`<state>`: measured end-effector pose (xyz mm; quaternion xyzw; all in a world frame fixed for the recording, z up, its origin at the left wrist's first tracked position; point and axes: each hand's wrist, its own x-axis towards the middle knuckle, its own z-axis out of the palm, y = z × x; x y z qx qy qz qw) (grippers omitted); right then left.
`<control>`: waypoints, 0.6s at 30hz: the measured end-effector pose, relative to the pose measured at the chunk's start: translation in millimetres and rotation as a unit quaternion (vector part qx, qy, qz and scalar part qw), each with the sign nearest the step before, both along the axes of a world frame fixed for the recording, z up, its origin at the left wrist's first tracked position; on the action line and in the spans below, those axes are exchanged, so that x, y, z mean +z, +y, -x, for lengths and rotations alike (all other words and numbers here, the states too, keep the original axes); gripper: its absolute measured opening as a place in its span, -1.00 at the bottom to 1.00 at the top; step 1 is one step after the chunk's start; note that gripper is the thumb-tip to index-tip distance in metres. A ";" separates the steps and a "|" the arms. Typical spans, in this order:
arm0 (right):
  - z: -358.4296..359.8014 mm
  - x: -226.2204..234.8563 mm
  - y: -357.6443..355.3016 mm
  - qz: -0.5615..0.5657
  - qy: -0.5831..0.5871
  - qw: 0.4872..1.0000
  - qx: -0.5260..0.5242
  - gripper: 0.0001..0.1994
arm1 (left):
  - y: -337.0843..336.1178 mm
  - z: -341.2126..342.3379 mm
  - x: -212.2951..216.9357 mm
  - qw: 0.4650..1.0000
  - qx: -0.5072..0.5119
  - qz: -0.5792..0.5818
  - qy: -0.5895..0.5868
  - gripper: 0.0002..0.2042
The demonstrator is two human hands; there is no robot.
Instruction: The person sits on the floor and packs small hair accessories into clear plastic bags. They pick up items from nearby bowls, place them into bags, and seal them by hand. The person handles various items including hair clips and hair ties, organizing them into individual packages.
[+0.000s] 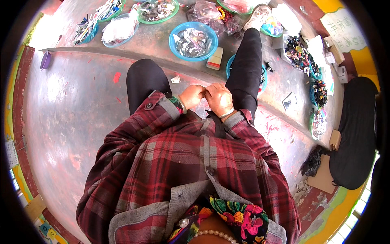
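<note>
My left hand (pixel 191 96) and my right hand (pixel 219 99) meet in front of my body, between my knees. The fingertips of both are pinched together and touch or nearly touch. Whatever sits between them is too small or too covered to make out. A bracelet circles each wrist. Below my right hand a black strap (pixel 217 124) hangs against the plaid jacket (pixel 162 150). Just beyond my left hand, a small whitish piece (pixel 175 79) lies on the grey surface.
A blue basin (pixel 174 48) of small bagged items stands ahead, beside a cream-and-red box (pixel 215 58). Another blue basin (pixel 263 83) is partly behind my right leg. Further basins and piles line the far side and right. A purple cup (pixel 46 60) lies far left.
</note>
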<state>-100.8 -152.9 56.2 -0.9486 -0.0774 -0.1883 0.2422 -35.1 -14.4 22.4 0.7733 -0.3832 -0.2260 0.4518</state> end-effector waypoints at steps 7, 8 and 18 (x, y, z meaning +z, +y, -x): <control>0.1 -4.0 -2.2 -0.018 0.006 1.000 -0.005 -0.94 | 0.0 0.8 5.8 1.000 -0.012 0.007 0.005 -0.82; 0.0 -3.4 -2.1 -0.019 0.009 1.000 -0.005 -0.94 | 0.0 0.8 5.9 1.000 -0.011 0.010 0.006 -0.83; 0.2 1.9 0.5 -0.020 -0.016 1.000 -0.017 -0.95 | -0.5 0.1 2.8 0.999 -0.028 0.020 -0.031 -0.83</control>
